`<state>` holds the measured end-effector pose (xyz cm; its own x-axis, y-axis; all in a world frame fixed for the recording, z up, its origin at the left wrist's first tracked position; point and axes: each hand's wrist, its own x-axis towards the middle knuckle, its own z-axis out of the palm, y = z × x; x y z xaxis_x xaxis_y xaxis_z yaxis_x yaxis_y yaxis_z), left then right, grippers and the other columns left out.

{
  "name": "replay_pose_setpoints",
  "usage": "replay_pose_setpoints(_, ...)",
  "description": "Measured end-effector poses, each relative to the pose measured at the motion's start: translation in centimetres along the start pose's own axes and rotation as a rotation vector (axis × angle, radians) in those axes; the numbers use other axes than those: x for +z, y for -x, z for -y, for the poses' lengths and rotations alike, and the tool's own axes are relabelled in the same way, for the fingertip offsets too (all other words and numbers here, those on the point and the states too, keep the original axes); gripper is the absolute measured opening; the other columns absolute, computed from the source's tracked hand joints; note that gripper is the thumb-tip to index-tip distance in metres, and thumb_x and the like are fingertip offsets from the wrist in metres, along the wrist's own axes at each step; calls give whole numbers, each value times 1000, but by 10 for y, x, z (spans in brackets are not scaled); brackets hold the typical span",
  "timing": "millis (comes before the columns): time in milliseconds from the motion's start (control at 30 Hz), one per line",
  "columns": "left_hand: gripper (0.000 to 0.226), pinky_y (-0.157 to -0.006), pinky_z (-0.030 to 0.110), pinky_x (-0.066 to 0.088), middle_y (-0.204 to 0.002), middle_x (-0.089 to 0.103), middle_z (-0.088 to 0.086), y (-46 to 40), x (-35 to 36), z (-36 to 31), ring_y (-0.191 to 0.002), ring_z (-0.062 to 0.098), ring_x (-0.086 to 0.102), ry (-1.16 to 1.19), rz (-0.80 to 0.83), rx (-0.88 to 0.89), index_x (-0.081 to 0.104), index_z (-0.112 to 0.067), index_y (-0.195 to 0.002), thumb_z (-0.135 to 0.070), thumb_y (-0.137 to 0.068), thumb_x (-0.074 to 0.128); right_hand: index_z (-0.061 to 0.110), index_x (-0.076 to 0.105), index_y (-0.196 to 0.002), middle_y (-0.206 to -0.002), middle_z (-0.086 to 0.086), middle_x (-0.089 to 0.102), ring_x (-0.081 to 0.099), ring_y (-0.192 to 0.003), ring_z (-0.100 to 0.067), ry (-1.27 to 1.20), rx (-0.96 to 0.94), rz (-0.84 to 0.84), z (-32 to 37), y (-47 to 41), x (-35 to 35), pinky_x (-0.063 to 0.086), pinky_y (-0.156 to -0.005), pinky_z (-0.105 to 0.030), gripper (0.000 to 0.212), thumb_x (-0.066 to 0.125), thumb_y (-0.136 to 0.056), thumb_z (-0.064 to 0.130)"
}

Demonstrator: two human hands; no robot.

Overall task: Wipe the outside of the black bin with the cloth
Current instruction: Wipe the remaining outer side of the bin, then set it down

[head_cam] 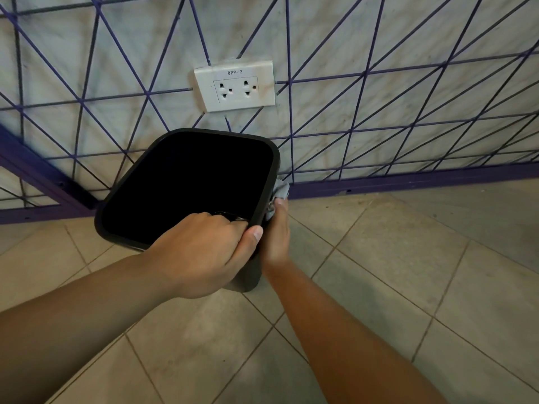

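Black plastic fills the middle of your view — the bin, open top tilted toward you, stands on the tiled floor close against the wall with its purple lines, directly below the white socket. Your left hand clamps the bin's near rim at its right corner, fingers curled over the lip and into the opening, thumb pressed on the outside. Your right hand is down against the bin's right outer side, fingers wrapped round the grey cloth, which bunches up just above your knuckles and touches the wall of the bin. How tightly that hand is closed you can't quite see, since the bin hides the fingertips.

You look to be mid-wipe on the right face, with the left hand steadying. Next, I'd judge, you need to drag the cloth along that side — keeping it flat against the plastic — then turn the bin with your left hand so the faces toward the wall come within reach.
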<state>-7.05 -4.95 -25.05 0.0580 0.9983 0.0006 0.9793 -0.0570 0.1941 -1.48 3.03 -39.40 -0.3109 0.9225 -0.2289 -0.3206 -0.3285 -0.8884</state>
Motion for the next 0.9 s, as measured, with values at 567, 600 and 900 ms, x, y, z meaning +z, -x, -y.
replay_pose_setpoints(567,43,-51,18,27,-57,45,-8,-3,-1,2,-52,8,48,0,-31,5,34,-34,-65,-50,-96,9,29,38,-173,-176,-7,43,36,-167,-27,56,-7,4,12,7,4,25,-138,-60,99,38,-87,76)
replay_pose_setpoints(600,42,-51,17,27,-57,45,-9,-3,-1,2,-52,7,47,6,-28,0,34,-35,-65,-49,-97,10,33,37,-173,-178,-5,42,35,-168,-25,59,6,24,21,6,5,24,-139,-60,99,38,-85,77)
replay_pose_setpoints(900,42,-52,18,26,-54,42,-7,-4,-2,1,-50,9,46,1,-10,5,34,-34,-64,-45,-100,15,37,42,-171,-175,-3,47,37,-167,-22,79,-3,6,15,11,4,23,-140,-56,89,36,-89,73)
